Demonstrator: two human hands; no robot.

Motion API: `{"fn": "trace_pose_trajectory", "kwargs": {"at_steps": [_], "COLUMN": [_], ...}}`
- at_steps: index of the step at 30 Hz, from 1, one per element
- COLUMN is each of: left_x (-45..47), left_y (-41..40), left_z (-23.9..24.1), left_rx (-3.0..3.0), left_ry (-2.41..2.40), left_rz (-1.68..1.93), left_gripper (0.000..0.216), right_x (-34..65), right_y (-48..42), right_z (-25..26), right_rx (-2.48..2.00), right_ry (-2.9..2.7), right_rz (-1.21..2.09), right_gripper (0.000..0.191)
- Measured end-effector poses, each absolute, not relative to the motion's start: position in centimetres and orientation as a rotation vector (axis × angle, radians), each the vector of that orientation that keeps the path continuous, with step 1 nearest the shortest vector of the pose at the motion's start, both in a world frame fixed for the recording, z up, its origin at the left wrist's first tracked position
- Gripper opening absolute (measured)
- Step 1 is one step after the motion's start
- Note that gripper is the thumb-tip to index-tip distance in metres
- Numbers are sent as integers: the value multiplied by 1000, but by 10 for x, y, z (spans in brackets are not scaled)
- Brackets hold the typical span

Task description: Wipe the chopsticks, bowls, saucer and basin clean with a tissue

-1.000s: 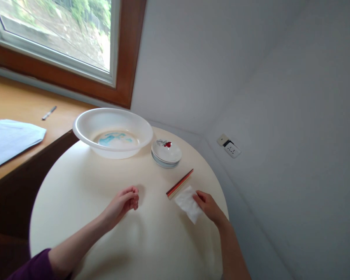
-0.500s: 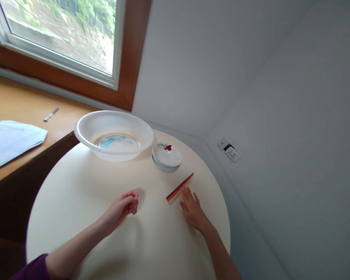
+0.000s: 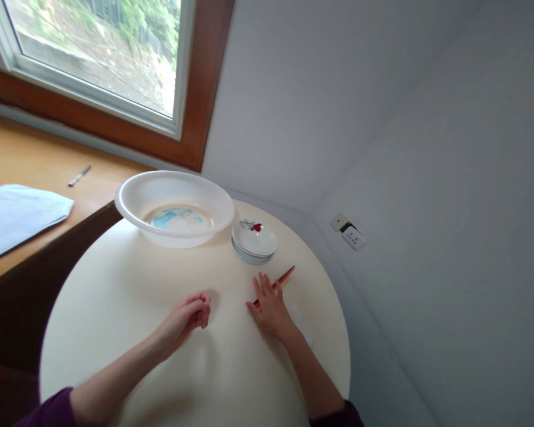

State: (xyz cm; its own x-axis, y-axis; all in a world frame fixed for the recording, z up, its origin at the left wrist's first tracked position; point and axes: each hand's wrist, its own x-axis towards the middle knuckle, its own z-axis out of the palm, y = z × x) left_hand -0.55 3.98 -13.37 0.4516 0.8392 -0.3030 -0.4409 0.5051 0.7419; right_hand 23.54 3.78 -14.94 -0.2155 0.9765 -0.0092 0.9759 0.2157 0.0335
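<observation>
Below the frame's centre, the chopsticks (image 3: 286,275) are partly covered by the right grip (image 3: 270,309), its fingers spread across them; farther left, the left grip (image 3: 194,311) is loosely curled, nothing visibly held.

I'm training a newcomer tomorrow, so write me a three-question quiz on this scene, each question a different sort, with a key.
1. Fill the gap: the floor of the basin shows patches of ___.

2. Which is spread over the sticks? a) left hand b) right hand c) neither

3. True or false: the stacked dishes stand outside the basin.

Key: 1. blue; 2. b; 3. true.
</observation>
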Motion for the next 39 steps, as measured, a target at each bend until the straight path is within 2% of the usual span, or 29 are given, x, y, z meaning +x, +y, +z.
{"fn": "trace_pose_trajectory", "kwargs": {"at_steps": [14,30,39], "left_x": [-5,-6,-8], "left_y": [40,43,45], "left_z": [-131,-143,-141], "left_rx": [621,615,650], "left_ry": [728,724,754], "left_rz": [864,898,958], "left_gripper": [17,14,15], "right_x": [234,245,241], "right_y": [50,65,56], "right_z": [-172,-160,-160], "right_rx": [2005,2102,2104], "right_ry": [2528,2381,2516], "right_rz": [316,262,312], "right_gripper": [51,50,47]}}
